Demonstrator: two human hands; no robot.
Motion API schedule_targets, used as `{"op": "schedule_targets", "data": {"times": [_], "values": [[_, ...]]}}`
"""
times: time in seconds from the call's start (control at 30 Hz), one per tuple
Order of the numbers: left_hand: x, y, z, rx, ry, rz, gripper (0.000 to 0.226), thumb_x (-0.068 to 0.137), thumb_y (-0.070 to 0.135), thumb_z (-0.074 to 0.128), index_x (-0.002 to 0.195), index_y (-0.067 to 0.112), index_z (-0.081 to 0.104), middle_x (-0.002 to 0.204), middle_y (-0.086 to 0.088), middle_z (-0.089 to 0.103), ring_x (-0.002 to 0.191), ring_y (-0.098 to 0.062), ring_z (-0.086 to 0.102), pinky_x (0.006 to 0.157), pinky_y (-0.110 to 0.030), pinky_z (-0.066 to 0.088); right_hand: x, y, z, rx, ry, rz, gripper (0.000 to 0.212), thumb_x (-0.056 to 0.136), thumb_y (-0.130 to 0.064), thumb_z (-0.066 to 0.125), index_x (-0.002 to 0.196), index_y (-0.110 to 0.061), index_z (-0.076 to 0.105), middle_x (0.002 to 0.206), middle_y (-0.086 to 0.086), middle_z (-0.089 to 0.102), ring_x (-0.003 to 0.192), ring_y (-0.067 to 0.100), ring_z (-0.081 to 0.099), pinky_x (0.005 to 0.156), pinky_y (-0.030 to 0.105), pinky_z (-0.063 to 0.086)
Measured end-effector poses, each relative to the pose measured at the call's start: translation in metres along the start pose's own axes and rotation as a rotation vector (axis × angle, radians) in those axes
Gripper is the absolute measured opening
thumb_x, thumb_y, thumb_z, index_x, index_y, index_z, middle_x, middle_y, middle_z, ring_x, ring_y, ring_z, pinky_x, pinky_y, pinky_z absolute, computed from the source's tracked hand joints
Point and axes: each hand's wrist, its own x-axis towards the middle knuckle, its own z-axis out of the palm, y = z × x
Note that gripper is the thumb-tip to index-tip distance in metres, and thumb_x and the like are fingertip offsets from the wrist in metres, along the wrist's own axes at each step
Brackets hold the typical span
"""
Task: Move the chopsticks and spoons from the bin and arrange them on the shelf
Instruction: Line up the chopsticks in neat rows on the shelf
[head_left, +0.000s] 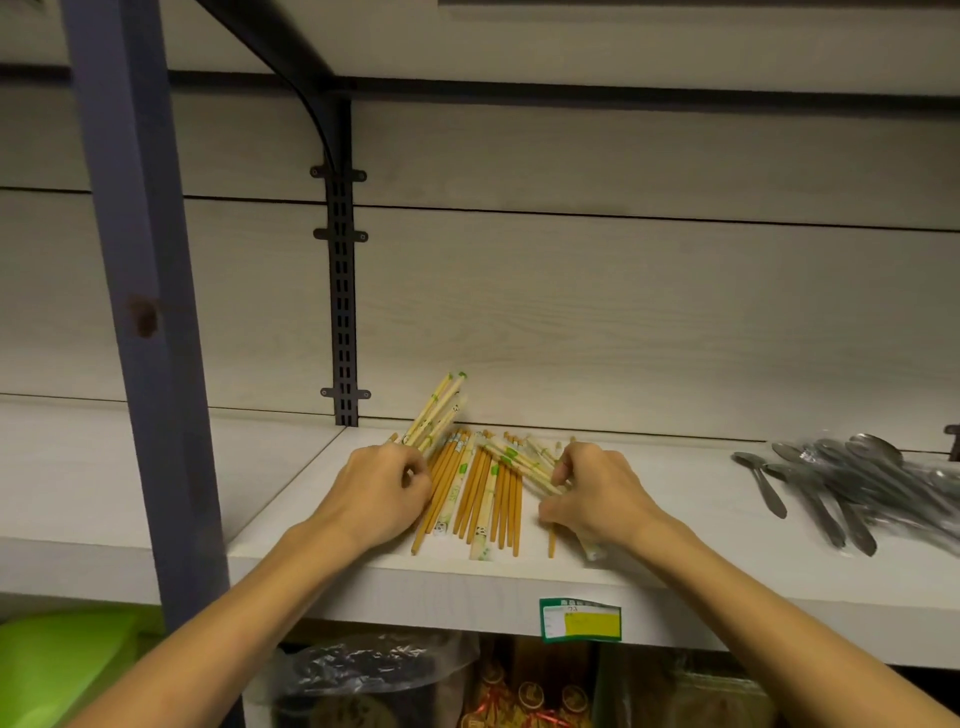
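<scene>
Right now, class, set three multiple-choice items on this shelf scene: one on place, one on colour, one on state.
1. Where do the spoons lie?
A. right of the chopsticks
B. left of them
C. below the shelf

2. What colour fills the label on the shelf edge?
A. red
B. yellow
C. blue

3. What is the left hand doing?
A. hanging idle
B. holding a spoon
C. gripping chopsticks

Key: 1 A, the spoons pile at the shelf's right end; 2 B, yellow patch, green border; 3 C, fingers curl round a raised bundle of chopsticks.

You have two heaps on the shelf (675, 577): chopsticks (483, 483) number roughly twenty (overlapping, so no exact count), and spoons (852, 488), perhaps ten, blurred.
</scene>
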Motion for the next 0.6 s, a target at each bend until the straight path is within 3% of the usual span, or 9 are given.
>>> {"op": "schedule_targets", "data": {"times": [0.07, 0.23, 0.3, 0.43, 0.6], "values": [[0.000, 0.005, 0.000, -0.014, -0.022, -0.006, 0.009, 0.088, 0.032, 0.064, 0.089, 0.025, 0.069, 0.101, 0.005, 0.064, 0.074, -0.004, 0.059, 0.053, -0.014, 0.038, 0.000, 0.003, -0.001, 0.046, 0.014, -0.019, 0.025, 0.077, -0.021, 0.070, 0.091, -0.017, 0.051, 0.102, 0.004, 0.059, 0.081, 0.019, 0.059, 0.056, 0.024, 0.044], [0.000, 0.015, 0.003, -0.031, -0.094, 0.000, 0.021, 0.079, 0.038, 0.075, 0.089, 0.021, 0.070, 0.079, 0.010, 0.059, 0.070, -0.003, 0.050, 0.055, -0.015, 0.034, -0.003, 0.005, -0.002, 0.171, 0.073, -0.050, 0.020, 0.082, -0.019, 0.065, 0.093, -0.013, 0.050, 0.094, 0.005, 0.060, 0.061, 0.013, 0.052, 0.041, 0.012, 0.034], [0.001, 0.014, 0.003, -0.032, -0.105, 0.004, 0.016, 0.082, 0.034, 0.073, 0.093, 0.023, 0.071, 0.078, 0.011, 0.058, 0.068, -0.002, 0.049, 0.054, -0.014, 0.032, -0.004, 0.001, 0.000, 0.208, 0.091, -0.063, 0.020, 0.081, -0.017, 0.065, 0.092, -0.012, 0.050, 0.091, 0.005, 0.060, 0.061, 0.014, 0.050, 0.044, 0.013, 0.035], [0.001, 0.012, 0.003, 0.008, -0.096, -0.007, 0.013, 0.088, 0.028, 0.066, 0.099, 0.024, 0.073, 0.097, 0.007, 0.067, 0.082, -0.007, 0.059, 0.066, -0.016, 0.043, -0.001, -0.011, 0.006, 0.243, 0.098, -0.062, 0.023, 0.081, -0.015, 0.068, 0.094, -0.013, 0.049, 0.088, -0.001, 0.057, 0.065, 0.013, 0.051, 0.050, 0.019, 0.040], [-0.001, 0.015, 0.003, -0.006, -0.093, -0.079, 0.022, 0.081, 0.044, 0.071, 0.088, 0.023, 0.073, 0.084, 0.009, 0.062, 0.077, -0.006, 0.058, 0.060, -0.019, 0.042, 0.004, -0.028, 0.027, 0.250, 0.064, -0.060, 0.028, 0.084, -0.017, 0.067, 0.095, -0.019, 0.041, 0.099, 0.002, 0.059, 0.074, 0.016, 0.058, 0.053, 0.020, 0.044]]}}
